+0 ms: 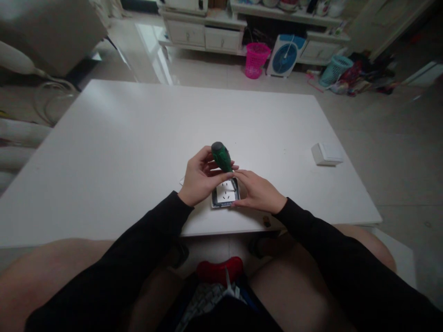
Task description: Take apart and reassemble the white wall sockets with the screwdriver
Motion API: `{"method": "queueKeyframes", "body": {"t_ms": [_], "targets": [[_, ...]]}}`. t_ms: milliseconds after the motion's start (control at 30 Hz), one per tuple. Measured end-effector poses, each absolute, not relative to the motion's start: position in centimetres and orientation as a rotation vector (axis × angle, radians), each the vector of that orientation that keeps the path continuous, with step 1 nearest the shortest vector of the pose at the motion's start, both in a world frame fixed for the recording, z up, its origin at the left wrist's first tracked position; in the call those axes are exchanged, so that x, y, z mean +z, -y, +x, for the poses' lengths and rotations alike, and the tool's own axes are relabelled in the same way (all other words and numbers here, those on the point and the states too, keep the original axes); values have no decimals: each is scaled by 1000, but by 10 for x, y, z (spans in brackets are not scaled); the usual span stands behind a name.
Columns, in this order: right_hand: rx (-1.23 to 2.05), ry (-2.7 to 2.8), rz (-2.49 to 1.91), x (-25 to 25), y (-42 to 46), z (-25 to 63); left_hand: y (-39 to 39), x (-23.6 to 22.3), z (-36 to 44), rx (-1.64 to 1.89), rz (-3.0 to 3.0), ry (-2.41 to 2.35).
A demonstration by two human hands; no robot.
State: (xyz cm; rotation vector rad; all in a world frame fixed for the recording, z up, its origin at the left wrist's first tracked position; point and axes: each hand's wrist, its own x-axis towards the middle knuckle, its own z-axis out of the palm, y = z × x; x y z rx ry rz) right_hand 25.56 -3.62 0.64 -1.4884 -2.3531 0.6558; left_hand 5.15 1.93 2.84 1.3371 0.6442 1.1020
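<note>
My left hand (200,179) is closed on a screwdriver (222,157) with a green handle and a dark grey end cap. The screwdriver leans over the upper edge of a wall socket (226,193), a white faceplate with slots inside a dark frame. Its tip is hidden by my fingers. My right hand (259,191) grips the socket's right side, thumb at the lower corner and fingertips close to the screwdriver. A thin white edge (182,181) peeks out left of my left hand; the rest is covered.
The white table (138,133) carries a small white box (327,154) at the right and a small yellow-and-black item (266,221) by the front edge. Beyond it on the floor stand a pink basket (256,60), a blue box fan (284,56) and a teal basket (335,70).
</note>
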Motion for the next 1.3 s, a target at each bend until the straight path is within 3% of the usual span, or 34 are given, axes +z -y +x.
{"method": "queueKeyframes", "body": {"t_ms": [1300], "targets": [[704, 2440, -1486, 7, 36, 250, -14, 57, 46, 851, 1900, -462]]}}
